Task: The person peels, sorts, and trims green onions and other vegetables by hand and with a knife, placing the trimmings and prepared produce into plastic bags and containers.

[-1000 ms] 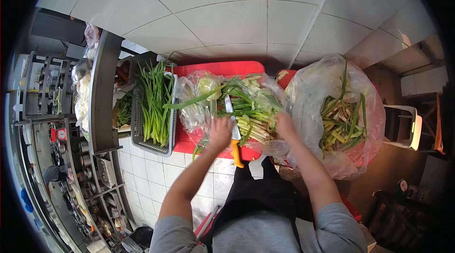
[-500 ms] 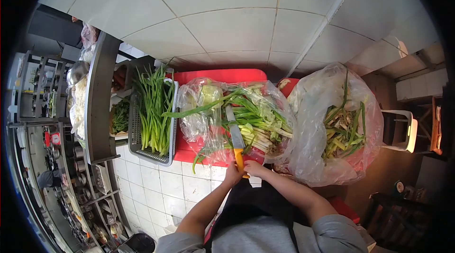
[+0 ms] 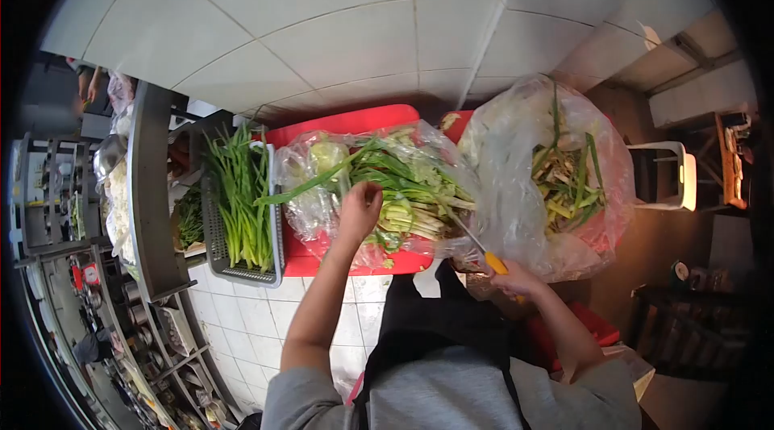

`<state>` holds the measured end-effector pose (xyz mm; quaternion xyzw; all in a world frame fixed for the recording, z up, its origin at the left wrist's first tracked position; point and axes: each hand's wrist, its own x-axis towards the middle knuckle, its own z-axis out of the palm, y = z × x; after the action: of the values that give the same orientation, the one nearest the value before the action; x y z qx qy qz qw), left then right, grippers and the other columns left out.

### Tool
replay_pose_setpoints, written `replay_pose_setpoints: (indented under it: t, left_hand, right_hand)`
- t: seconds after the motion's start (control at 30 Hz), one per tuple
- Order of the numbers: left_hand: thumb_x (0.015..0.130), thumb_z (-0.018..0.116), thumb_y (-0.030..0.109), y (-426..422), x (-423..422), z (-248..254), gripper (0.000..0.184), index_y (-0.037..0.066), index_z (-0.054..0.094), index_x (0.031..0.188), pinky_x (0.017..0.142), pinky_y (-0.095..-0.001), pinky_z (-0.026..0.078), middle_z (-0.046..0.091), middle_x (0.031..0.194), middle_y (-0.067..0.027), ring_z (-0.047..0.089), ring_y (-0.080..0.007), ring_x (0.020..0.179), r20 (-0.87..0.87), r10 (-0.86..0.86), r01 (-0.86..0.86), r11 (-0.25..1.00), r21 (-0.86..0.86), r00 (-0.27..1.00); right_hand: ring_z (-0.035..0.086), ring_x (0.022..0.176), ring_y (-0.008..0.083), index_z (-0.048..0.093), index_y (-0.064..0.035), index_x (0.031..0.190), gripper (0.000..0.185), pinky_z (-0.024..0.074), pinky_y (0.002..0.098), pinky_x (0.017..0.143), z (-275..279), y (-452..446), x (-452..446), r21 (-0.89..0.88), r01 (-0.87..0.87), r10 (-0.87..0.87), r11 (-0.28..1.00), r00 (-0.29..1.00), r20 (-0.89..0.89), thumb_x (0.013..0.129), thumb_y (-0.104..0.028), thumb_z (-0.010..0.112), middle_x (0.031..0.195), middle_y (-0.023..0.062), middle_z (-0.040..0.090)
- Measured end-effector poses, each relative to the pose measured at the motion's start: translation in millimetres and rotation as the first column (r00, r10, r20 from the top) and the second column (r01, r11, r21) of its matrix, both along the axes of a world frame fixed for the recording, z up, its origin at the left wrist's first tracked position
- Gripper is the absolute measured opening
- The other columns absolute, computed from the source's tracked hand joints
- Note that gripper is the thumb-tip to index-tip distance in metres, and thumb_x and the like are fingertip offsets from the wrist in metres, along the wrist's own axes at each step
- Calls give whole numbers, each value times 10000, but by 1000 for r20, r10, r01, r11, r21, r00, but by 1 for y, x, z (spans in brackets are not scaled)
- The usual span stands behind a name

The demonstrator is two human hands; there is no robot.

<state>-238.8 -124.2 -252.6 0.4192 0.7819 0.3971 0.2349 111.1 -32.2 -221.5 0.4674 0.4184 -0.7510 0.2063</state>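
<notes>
My right hand (image 3: 516, 279) is wrapped round the yellow handle of a kitchen knife (image 3: 471, 233), its blade angled up and left to the root ends of the green onions. My left hand (image 3: 362, 203) has its fingers curled together above the pile; whether anything is in them is hidden. Beneath it, a bunch of green onions (image 3: 415, 216) with pale stalks lies on a clear plastic bag (image 3: 300, 157), over a red cutting board (image 3: 363, 117). One long green leaf sticks out to the left.
Left stands a grey basket (image 3: 276, 257) of upright-laid green onions, beside a metal shelf (image 3: 153, 188). On the right, a large clear bag (image 3: 500, 156) holds trimmings. A white stool (image 3: 687, 180) is farther right. Tiled wall (image 3: 347, 35) rises behind. Another person's hand (image 3: 93, 91) shows far left.
My hands have moved apart: the left reaches up over the green onions, while the right has carried the knife rightward and turned its blade. The view has shifted slightly.
</notes>
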Motion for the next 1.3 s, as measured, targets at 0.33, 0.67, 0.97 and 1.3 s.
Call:
replay_pose_setpoints:
  t: [0.33, 0.67, 0.97, 1.3]
  left_hand:
    - [729, 529, 69, 71, 111, -148, 324, 86, 571, 1050, 964, -412, 334, 524, 1089, -128, 466, -292, 1074, -366, -607, 564, 793, -230, 705]
    - [697, 673, 263, 51, 70, -19, 249, 188, 639, 931, 877, -431, 342, 495, 997, -91, 445, -294, 1001, -370, -605, 524, 796, -303, 705]
    - [787, 598, 237, 15, -35, 20, 303, 224, 570, 1088, 1015, -536, 241, 502, 1108, -24, 429, -232, 1135, -415, -516, 345, 839, -421, 749]
    - [837, 507, 171, 11, -45, -37, 275, 195, 546, 1108, 1026, -506, 257, 536, 1047, -43, 527, -227, 1049, -459, -565, 203, 754, -625, 686]
  right_hand:
    - [348, 379, 87, 452, -111, 892, 200, 302, 247, 348, 15, -38, 61, -66, 437, -431, 897, 898, 91, 726, -76, 558, 565, -4, 387]
    - [364, 372, 87, 468, -85, 908, 196, 315, 234, 345, 7, -12, 63, 30, 393, -393, 919, 919, 11, 735, -66, 560, 552, -15, 391]
    - [426, 413, 87, 498, -69, 909, 191, 342, 237, 371, 20, 0, 48, 248, 217, -207, 944, 976, -65, 764, -144, 596, 581, -3, 453]
    - [572, 728, 222, 533, -13, 1004, 332, 456, 327, 649, 25, -24, 54, 556, -134, 119, 820, 991, 64, 702, -141, 574, 802, 118, 583]
